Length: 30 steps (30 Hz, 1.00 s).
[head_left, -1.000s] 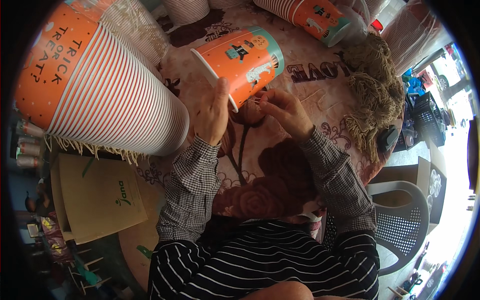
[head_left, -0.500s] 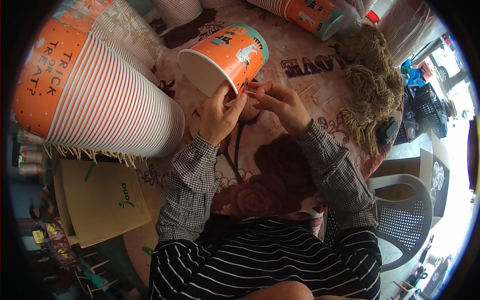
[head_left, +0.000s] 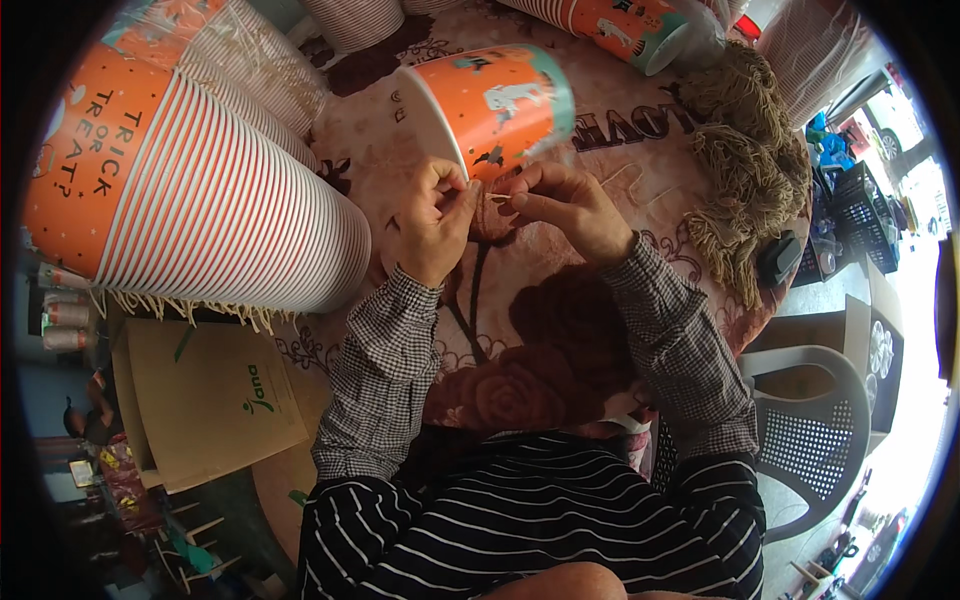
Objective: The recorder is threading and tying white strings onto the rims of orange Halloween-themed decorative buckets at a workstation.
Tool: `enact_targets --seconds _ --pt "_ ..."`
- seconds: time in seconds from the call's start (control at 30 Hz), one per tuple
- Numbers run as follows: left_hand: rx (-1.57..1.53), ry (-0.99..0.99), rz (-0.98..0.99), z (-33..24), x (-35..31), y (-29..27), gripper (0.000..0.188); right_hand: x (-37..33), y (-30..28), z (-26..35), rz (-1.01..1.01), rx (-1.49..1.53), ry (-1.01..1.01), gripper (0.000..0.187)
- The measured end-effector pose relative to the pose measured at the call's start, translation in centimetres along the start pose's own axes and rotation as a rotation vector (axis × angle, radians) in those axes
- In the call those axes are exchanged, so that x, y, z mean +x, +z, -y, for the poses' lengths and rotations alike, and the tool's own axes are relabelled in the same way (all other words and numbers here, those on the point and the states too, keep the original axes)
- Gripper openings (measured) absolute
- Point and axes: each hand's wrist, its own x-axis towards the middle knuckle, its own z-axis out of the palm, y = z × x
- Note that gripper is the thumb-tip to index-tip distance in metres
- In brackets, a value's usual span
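An orange paper bucket with a teal base and printed figures lies on its side over the cloth-covered table. Its white-rimmed mouth faces left, and its far end is blurred by motion. At the near end of the rim, my left hand is closed, thumb and forefinger pinching the edge. Just to the right, my right hand pinches a thin pale strip close to the bucket's wall. I cannot make out what the strip is or whether it touches the bucket.
A tall nested stack of similar buckets lies at the left. More stacked buckets are at the back. Tangled beige fringe runs along the table's right side. A cardboard box stands lower left, a grey plastic chair lower right.
The bucket has swung to the right and turned, showing less of its inside. My left fingers have drawn into a tighter pinch at the rim. The right hand has shifted slightly.
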Motion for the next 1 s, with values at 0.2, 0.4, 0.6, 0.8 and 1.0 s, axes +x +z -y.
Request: enact_targets --seconds 0.2,0.4,0.6,0.8,1.0 --pt "0.011 0.026 -0.048 -1.2 0.1 1.0 0.005 -0.4 -0.3 1.0 -0.055 -0.040 -0.019 0.010" --pt "-0.069 -0.127 0.065 -1.3 -0.3 0.4 0.039 -0.2 -0.5 0.8 -0.036 -0.130 -0.036 0.011" --pt "-0.113 -0.161 0.049 -0.9 -0.3 1.0 0.042 -0.1 -0.4 0.6 -0.025 -0.188 -0.025 0.011" --pt "-0.007 -0.171 0.092 -1.0 -0.3 0.9 0.035 0.0 -0.7 0.2 -0.013 -0.229 -0.023 0.011" --pt "0.034 -0.050 0.108 -1.1 -0.3 1.0 0.021 0.1 -0.7 0.0 -0.033 -0.236 -0.017 0.012"
